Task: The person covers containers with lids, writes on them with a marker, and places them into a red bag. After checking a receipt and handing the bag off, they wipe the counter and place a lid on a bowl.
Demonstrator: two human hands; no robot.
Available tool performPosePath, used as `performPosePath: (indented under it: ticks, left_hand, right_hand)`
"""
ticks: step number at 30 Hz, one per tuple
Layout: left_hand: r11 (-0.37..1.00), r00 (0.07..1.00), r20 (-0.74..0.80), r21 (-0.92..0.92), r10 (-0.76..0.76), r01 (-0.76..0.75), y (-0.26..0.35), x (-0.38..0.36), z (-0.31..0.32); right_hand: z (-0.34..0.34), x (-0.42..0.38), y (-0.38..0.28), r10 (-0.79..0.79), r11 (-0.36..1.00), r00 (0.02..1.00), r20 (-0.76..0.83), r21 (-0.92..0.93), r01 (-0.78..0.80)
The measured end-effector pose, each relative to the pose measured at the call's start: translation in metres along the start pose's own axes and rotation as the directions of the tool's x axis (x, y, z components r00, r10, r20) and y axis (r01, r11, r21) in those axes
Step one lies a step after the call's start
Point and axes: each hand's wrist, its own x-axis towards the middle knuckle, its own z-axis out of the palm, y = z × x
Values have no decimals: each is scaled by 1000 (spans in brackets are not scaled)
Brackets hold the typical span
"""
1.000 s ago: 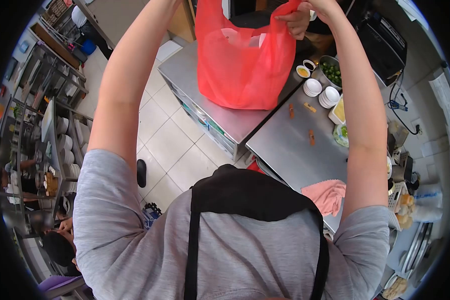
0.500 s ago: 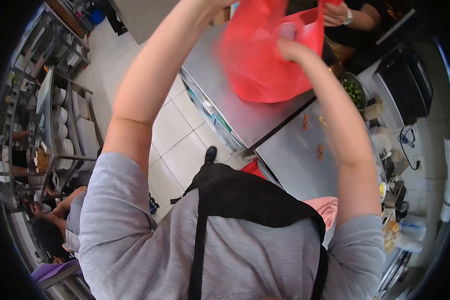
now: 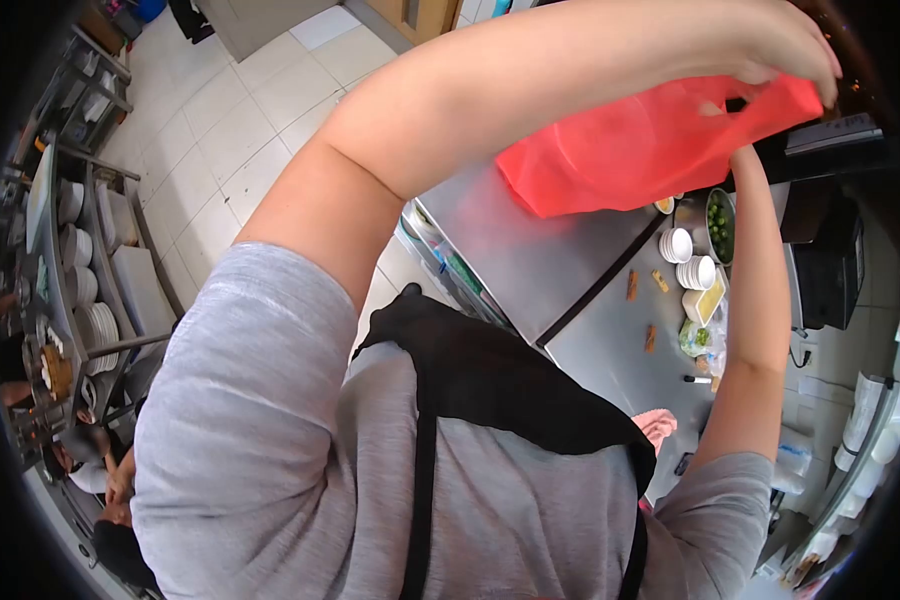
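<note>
A red bag (image 3: 620,150) hangs over the steel counter, its bottom close to the surface. My left hand (image 3: 795,50) reaches across to the upper right, its fingers holding the bag's top edge. My right forearm rises on the right side, and my right hand (image 3: 712,108) is mostly hidden behind the red material at the bag's opening. What its fingers hold, if anything, is hidden.
The steel counter (image 3: 590,330) bears small brown pieces (image 3: 650,338), stacked white bowls (image 3: 695,272), a bowl of green vegetables (image 3: 720,225), a marker (image 3: 697,379) and a pink cloth (image 3: 655,427). Shelves with plates (image 3: 95,325) and co-workers (image 3: 120,480) are at the left.
My left hand has swung to the right across the top with the bag's edge. The bag has shifted right and tilted. The other person's hand with a watch has gone out of sight.
</note>
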Motion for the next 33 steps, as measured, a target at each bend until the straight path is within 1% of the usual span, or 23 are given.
performPosePath:
  ticks: [1,2,3,5,8,12,17,21,25,27,33]
  left_hand:
    - [999,999,-6,15,-31,31,-3,14,-4]
    - [998,998,-8,26,-56,56,-4,23,-6]
    - [997,997,-14,33,-76,76,-6,29,-12]
    - [993,994,-25,45,-104,105,-12,43,-26]
    - [987,987,-45,44,-155,157,-18,58,-46]
    - [987,988,-31,56,-149,151,-22,75,-74]
    - [986,988,16,74,-152,150,-33,103,-95]
    - [981,983,73,110,-167,159,-45,112,-109]
    - [980,979,114,127,-167,152,-53,123,-120]
    - [980,979,123,137,-162,145,-53,126,-124]
    - [978,977,163,175,-139,110,-50,135,-150]
  right_hand:
    - [-9,15,-5,-80,982,996,42,-165,86]
    - [-14,24,-5,-115,957,989,90,-257,135]
    - [-14,34,-6,-119,934,981,152,-318,163]
    - [-13,52,-5,-94,906,963,251,-379,187]
    - [-11,74,-4,-25,895,937,348,-411,176]
    - [-5,94,-1,56,895,897,439,-419,150]
    - [-6,107,10,144,910,847,512,-405,91]
    - [-1,110,32,249,912,765,594,-410,21]
    - [22,100,59,348,892,647,678,-452,-7]
    - [30,102,65,376,886,603,704,-464,-10]
    - [39,128,66,422,869,561,712,-495,-25]
